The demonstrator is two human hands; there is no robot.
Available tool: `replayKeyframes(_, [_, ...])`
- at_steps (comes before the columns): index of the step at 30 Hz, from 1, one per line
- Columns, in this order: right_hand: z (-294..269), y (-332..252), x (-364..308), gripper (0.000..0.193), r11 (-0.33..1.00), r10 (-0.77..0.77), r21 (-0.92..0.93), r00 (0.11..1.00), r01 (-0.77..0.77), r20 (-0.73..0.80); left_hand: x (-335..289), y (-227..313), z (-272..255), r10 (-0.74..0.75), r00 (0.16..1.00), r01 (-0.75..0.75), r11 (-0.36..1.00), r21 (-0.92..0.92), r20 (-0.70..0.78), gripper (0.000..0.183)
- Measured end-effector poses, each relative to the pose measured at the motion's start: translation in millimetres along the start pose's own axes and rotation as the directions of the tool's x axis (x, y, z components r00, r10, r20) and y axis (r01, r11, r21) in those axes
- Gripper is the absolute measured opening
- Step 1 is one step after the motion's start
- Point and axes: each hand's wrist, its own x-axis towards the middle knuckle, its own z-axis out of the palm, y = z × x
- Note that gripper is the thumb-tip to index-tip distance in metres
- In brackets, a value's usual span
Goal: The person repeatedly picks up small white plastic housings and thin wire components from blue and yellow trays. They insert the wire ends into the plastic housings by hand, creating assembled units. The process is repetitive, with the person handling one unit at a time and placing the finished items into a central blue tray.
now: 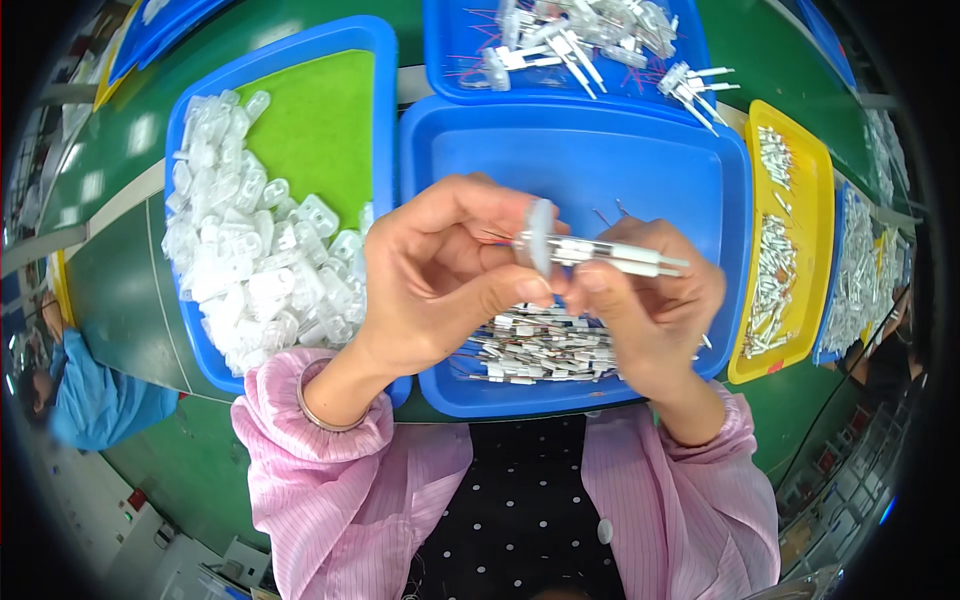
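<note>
Both my hands meet above the middle blue tray (735,250). Between the thumb and fingers of my left hand (430,265) is a translucent plastic cap (541,238), held on edge. My right hand (655,295) pinches a slim assembly (610,254) with white tips and a clear, shiny body, which points right. Its left end meets the cap; how deep it goes in, I cannot tell. Thin reddish wires (495,236) show on the cap's left side, by my left fingers. Beneath my hands lies a heap of similar slim white-and-metal parts (545,350).
To the left, a blue tray (385,110) with a green bottom holds many translucent caps (265,270). A farther blue tray (435,60) has finished-looking cap-and-pin pieces (570,45). At the right, a yellow tray (815,240) contains small white parts (775,270). A person in blue (110,390) is at far left.
</note>
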Motion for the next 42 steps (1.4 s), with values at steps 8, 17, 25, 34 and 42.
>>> replayKeyframes(8, [-51.0,-50.7,86.7,0.014,0.783,-0.008,-0.621,0.999,0.029,0.037,7.8,50.0,-37.9,0.291,0.941,0.186,-0.017,0.982,-0.173,0.022])
replayKeyframes(17, [-72.1,-56.9,208.0,0.019,0.323,-0.315,-0.946,0.947,0.036,-0.071,-0.1,55.5,-43.1,0.013,0.961,0.261,-0.367,0.893,-0.276,0.027])
replayKeyframes(25, [-7.0,-6.9,58.6,0.011,0.352,0.128,-0.707,0.717,0.613,0.685,-4.3,55.0,-58.0,0.207,0.946,0.266,-0.059,0.962,-0.249,0.013])
replayKeyframes(34, [0.8,14.6,7.3,0.017,0.307,0.209,-0.699,0.670,0.646,0.712,11.8,38.1,-24.5,-0.053,0.957,0.173,0.894,0.414,-0.285,0.022])
replayKeyframes(42, [-12.2,-14.2,22.1,0.012,0.835,-0.196,-0.458,0.942,0.306,0.272,11.9,22.1,-8.7,-0.348,0.932,0.348,0.937,-0.021,-0.097,0.037])
